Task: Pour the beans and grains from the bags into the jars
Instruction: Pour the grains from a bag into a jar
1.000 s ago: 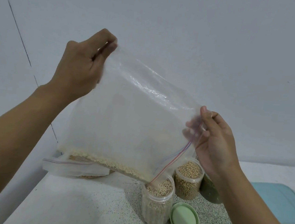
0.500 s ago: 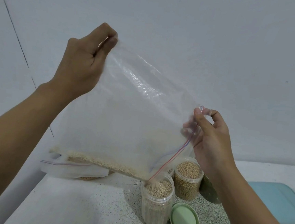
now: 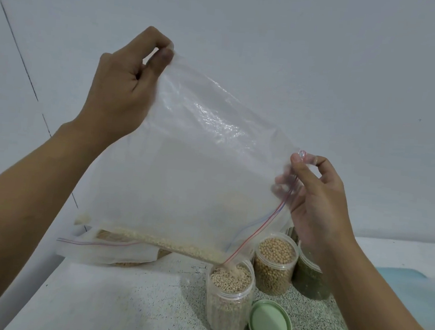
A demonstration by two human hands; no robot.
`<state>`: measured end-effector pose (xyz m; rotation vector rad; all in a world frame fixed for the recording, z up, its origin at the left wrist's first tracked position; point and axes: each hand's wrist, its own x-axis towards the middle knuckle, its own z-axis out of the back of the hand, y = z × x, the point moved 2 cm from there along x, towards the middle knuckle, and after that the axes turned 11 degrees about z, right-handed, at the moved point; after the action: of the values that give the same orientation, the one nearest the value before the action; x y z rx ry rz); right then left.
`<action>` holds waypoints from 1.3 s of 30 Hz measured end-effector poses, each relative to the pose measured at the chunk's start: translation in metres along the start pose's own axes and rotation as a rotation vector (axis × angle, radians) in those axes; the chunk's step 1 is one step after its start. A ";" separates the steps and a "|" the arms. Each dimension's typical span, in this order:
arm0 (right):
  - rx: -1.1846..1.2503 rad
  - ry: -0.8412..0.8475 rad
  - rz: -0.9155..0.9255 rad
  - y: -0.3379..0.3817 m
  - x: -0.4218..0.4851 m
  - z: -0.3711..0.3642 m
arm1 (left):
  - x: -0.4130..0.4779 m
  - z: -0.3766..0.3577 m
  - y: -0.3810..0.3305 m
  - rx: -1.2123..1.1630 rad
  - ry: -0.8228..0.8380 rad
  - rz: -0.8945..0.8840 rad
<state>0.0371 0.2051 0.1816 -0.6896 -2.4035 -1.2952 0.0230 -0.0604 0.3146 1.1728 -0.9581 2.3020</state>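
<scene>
The left hand (image 3: 123, 83) and right hand (image 3: 318, 200) pinch corners of the tilted bag (image 3: 198, 163), whose last grains (image 3: 167, 243) trickle into the near-full front jar (image 3: 228, 297) on the tabletop (image 3: 120, 301); 2 rear jars (image 3: 274, 264) look full, and a second bag (image 3: 103, 251) waits.

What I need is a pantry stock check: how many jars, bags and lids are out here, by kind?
Clear plastic jars: 3 (jar of pale grains, jar of tan beans, jar of dark green contents)
Clear plastic zip bags: 2 (held bag, bag lying flat)
Round green plastic lid: 1
Total: 6
</scene>
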 end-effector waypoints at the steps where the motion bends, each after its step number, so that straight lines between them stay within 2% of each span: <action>1: -0.004 0.001 0.000 0.001 0.000 0.001 | 0.000 -0.001 0.000 -0.005 0.000 0.006; 23: 0.045 -0.049 -0.064 -0.006 -0.002 0.004 | 0.012 -0.007 -0.006 0.009 0.078 -0.004; 39: -0.069 -0.204 -0.017 -0.016 0.002 0.011 | 0.021 -0.026 -0.026 0.000 0.150 -0.038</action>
<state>0.0257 0.2073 0.1656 -0.8610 -2.5383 -1.3802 0.0123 -0.0230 0.3314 0.9930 -0.8739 2.3225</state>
